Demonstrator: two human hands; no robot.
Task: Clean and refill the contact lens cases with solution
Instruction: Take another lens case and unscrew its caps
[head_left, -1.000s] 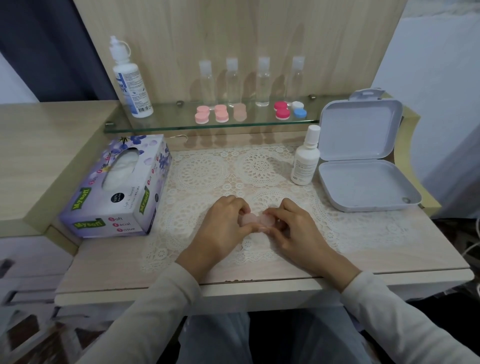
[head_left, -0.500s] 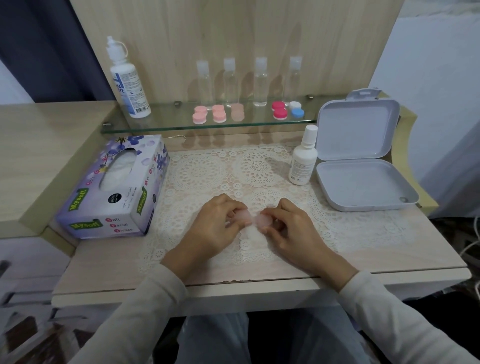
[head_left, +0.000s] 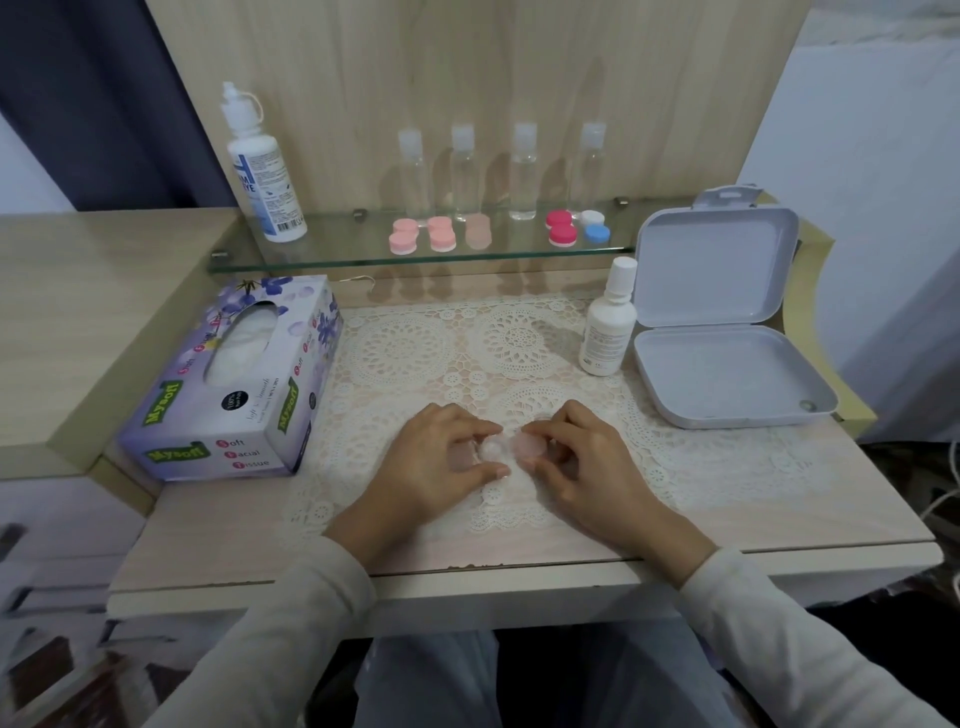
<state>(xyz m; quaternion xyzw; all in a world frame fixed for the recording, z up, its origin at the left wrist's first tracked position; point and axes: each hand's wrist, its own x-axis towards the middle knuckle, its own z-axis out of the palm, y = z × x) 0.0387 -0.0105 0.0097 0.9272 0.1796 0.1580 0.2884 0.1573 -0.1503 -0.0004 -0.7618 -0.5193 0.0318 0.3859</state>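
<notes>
A pale pink contact lens case (head_left: 511, 446) lies on the lace mat (head_left: 415, 358) near the table's front. My left hand (head_left: 441, 457) pinches its left cup between thumb and fingers. My right hand (head_left: 582, 457) pinches its right cup the same way. A small white solution bottle (head_left: 609, 327) stands upright behind and to the right of my hands. Several more lens cases sit on the glass shelf (head_left: 322, 257): pink ones (head_left: 423, 235), a beige one (head_left: 478, 231), a red one (head_left: 561, 227) and a blue and white one (head_left: 595, 227).
A tissue box (head_left: 234, 384) stands at the left. An open white plastic box (head_left: 727, 338) lies at the right, lid raised. A large solution bottle (head_left: 262, 171) and several clear small bottles (head_left: 522, 171) stand on the shelf against the wooden back panel.
Both hands stay on the pink case at the same spot. The fingers have shifted slightly round its two cups. Nothing else has moved.
</notes>
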